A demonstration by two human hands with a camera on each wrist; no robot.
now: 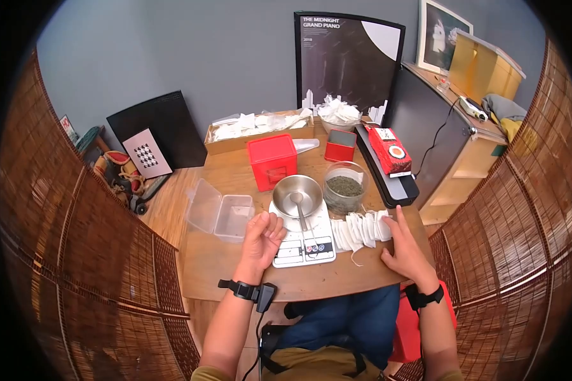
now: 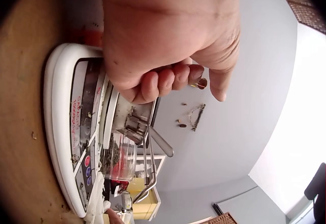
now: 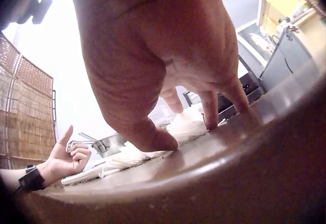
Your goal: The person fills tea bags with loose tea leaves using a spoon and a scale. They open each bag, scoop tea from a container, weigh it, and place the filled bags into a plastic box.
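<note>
My left hand [image 1: 262, 240] hovers at the left side of the white kitchen scale [image 1: 289, 255], its fingers loosely curled around nothing and its thumb apart from them. A steel bowl [image 1: 286, 183] with a long-handled spoon [image 1: 302, 219] in it stands on the scale. My right hand [image 1: 408, 251] is at the right end of a row of white filled tea bags [image 1: 362, 230], fingers extended down at the tabletop and thumb spread toward the near side. In the right wrist view the bags [image 3: 186, 122] show between thumb and fingers.
Behind the bags stands a clear tub of dried leaves [image 1: 345, 186]. A red canister [image 1: 272, 162], its small red lid box [image 1: 340, 146], an open plastic box [image 1: 235, 216] and a cardboard tray of white bags [image 1: 229, 145] surround the scale. A red packet [image 1: 389, 152] lies on a black device [image 1: 397, 189].
</note>
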